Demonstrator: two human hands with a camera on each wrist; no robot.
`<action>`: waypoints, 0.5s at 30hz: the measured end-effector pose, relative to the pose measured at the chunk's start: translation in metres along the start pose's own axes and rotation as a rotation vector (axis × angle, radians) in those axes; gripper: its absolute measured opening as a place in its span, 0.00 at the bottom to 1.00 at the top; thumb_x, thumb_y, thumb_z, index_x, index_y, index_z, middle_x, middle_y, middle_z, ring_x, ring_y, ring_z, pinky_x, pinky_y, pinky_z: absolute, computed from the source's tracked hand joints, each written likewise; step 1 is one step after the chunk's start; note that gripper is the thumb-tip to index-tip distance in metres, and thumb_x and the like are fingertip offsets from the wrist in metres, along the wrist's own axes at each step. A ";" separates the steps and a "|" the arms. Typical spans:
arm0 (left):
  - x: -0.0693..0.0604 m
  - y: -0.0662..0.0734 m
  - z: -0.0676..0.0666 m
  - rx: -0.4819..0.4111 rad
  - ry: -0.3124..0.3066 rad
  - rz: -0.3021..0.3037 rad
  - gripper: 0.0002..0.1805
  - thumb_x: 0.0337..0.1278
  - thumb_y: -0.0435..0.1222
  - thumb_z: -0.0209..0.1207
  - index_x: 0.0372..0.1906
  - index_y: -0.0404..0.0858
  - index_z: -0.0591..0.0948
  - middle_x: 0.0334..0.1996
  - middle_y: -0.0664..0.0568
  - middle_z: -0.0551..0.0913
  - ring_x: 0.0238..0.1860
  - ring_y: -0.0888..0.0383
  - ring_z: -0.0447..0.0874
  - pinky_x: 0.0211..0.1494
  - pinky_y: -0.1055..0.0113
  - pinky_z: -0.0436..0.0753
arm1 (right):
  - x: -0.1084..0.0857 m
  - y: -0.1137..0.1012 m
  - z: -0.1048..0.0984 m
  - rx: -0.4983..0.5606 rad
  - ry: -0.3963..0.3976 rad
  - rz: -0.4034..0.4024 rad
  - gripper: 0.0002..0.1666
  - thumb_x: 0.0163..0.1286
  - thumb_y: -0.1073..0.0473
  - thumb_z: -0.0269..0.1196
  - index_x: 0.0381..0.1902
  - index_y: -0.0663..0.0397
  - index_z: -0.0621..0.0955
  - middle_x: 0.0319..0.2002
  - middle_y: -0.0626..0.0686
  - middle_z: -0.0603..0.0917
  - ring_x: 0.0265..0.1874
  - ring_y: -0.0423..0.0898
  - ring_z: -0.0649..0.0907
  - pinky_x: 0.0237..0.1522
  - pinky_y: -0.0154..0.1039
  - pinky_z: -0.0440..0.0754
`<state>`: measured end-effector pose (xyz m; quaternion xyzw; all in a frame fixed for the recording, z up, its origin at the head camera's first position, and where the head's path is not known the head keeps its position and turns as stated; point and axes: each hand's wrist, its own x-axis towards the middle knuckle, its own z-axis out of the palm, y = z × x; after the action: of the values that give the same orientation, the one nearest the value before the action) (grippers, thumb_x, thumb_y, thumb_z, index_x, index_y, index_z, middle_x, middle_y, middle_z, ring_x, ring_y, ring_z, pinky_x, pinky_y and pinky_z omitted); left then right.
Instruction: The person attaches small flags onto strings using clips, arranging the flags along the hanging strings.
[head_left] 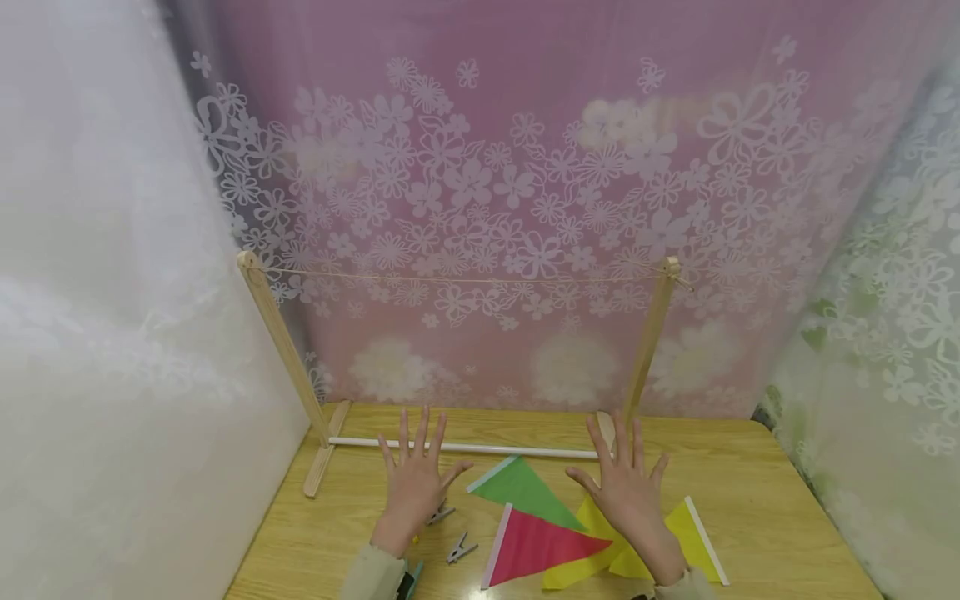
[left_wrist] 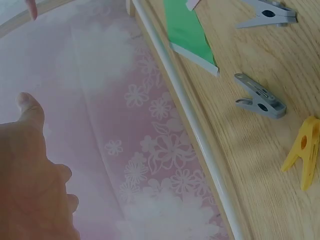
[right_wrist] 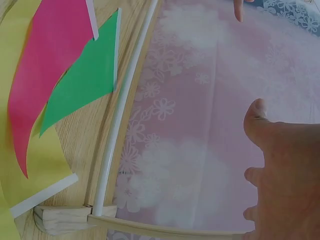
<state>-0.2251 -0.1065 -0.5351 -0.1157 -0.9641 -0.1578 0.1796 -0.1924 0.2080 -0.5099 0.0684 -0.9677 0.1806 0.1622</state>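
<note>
A: Across the back, a pink flowered curtain point(head_left: 487, 350); below, a wood-grain counter point(head_left: 772, 533). Towards the counter's far edge, a wooden frame point(head_left: 285, 350), with a cord point(head_left: 465, 279) strung between its post tops at mid-picture and a white rod point(head_left: 495, 449) low down.

B: And the hands?

A: Left hand point(head_left: 412, 487) at lower centre-left, right hand point(head_left: 628, 496) at lower centre-right. Well apart, fingers straight and spread, holding nothing.

B: Pennants?

A: Bottom of the head view, right of centre: green pennant point(head_left: 525, 487) nearest the rod, red pennant point(head_left: 543, 546) just below, both tips over yellow fabric point(head_left: 697, 542) partly hidden by the right wrist. Further left, grey clips point(head_left: 461, 548); at the right edge of the left wrist view, a yellow clip point(left_wrist: 306, 150).

B: Likely trouble?

A: Probably dragging red or green along when pulling yellow, because of the overlap. Possibly knocking a clip with the left wrist, being so near. With hard tugging on the cord, perhaps a tipped frame.
</note>
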 end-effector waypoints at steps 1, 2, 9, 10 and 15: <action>0.000 -0.001 0.000 -0.002 0.010 0.005 0.49 0.62 0.63 0.58 0.81 0.44 0.58 0.81 0.45 0.48 0.80 0.34 0.39 0.72 0.24 0.35 | 0.000 0.000 0.000 -0.004 0.000 0.000 0.56 0.67 0.34 0.64 0.83 0.31 0.48 0.82 0.58 0.41 0.78 0.68 0.44 0.58 0.88 0.39; 0.000 -0.001 0.000 -0.003 0.023 0.011 0.48 0.63 0.64 0.56 0.80 0.44 0.58 0.81 0.45 0.48 0.80 0.34 0.39 0.72 0.24 0.36 | 0.000 0.001 0.000 -0.003 0.001 0.000 0.56 0.67 0.35 0.65 0.83 0.31 0.47 0.82 0.58 0.41 0.79 0.68 0.43 0.58 0.88 0.39; 0.001 -0.006 0.000 0.016 0.088 0.061 0.48 0.63 0.67 0.51 0.80 0.45 0.60 0.81 0.45 0.52 0.81 0.40 0.35 0.71 0.23 0.42 | 0.000 0.007 0.003 -0.002 0.037 -0.025 0.54 0.69 0.32 0.61 0.83 0.30 0.47 0.82 0.57 0.38 0.80 0.63 0.38 0.57 0.89 0.39; 0.002 -0.007 -0.001 0.026 0.094 0.067 0.48 0.62 0.67 0.52 0.80 0.45 0.61 0.80 0.45 0.53 0.81 0.39 0.36 0.71 0.23 0.44 | 0.000 0.008 0.003 -0.003 0.044 -0.026 0.53 0.69 0.31 0.60 0.83 0.30 0.47 0.82 0.57 0.39 0.80 0.64 0.38 0.57 0.89 0.40; 0.010 -0.013 -0.011 0.022 0.123 0.074 0.43 0.62 0.58 0.62 0.76 0.43 0.67 0.76 0.43 0.65 0.79 0.38 0.51 0.71 0.25 0.54 | 0.004 0.008 -0.006 0.014 0.097 -0.008 0.45 0.70 0.38 0.64 0.79 0.41 0.61 0.78 0.64 0.57 0.76 0.69 0.54 0.58 0.87 0.51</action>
<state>-0.2340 -0.1205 -0.5248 -0.1396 -0.9479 -0.1471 0.2456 -0.1958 0.2177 -0.5055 0.0647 -0.9571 0.1899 0.2092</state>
